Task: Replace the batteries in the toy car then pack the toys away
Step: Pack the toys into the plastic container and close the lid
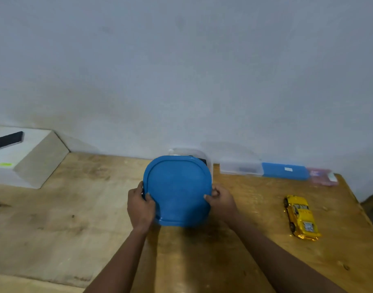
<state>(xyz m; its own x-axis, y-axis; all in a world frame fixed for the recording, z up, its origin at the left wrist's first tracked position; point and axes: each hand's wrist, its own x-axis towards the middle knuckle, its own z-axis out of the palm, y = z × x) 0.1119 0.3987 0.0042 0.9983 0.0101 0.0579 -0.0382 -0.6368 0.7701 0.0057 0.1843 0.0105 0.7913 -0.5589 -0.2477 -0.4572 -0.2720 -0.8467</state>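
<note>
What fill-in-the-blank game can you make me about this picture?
1. The left hand and the right hand both hold a lid whose colour is ____.
2. The toy car on the table is ____ in colour.
3. The toy car lies to the ____ of the lid.

Missing words: blue, yellow, right.

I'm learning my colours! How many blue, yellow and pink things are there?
Blue: 2, the lid and the flat box
Yellow: 1, the toy car
Pink: 1, the small box
Total: 4
</note>
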